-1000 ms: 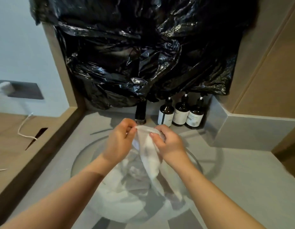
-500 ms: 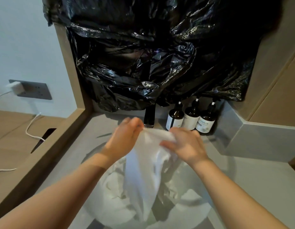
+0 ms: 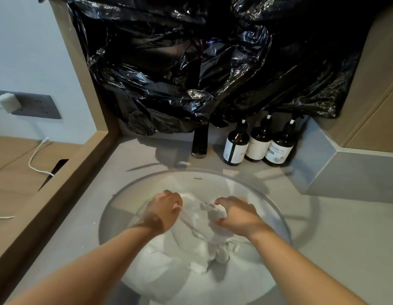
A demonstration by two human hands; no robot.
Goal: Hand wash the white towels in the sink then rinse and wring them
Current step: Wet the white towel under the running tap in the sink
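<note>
Far left, on wall: grey socket plate [image 3: 35, 104] with white charger [image 3: 7, 102] plugged in. Charger's lead cut off by frame edge. White cable [image 3: 37, 159] lying on wooden ledge [image 3: 59, 194], dropping into a dark slot, its end hidden there.

Centre, over round white sink [image 3: 116, 201]: left hand [image 3: 163, 211] clenched on left end of white towel [image 3: 204, 219], fingertips tucked under and out of sight. Towel stretched across to right hand [image 3: 237, 214], grasping a bunched fold, fingers curled over the top, thumb below. Rest of towel hanging from both hands to basin floor, merging there with heap of white cloth [image 3: 160, 267]. Number of towels in heap not countable. Water in basin: cannot tell. Small maker's mark on far basin wall, too small to read.

Behind sink: black tap [image 3: 200, 142], lower column only, its top buried under crumpled black plastic sheet [image 3: 213, 62] draped over entire back wall.

Right of tap: three brown pump bottles [image 3: 258, 143] in a row against the wall, close together, white labels, print illegible, pump heads partly under plastic hem.

Far right: grey countertop [image 3: 345, 227] and raised grey step, cut off by frame.
</note>
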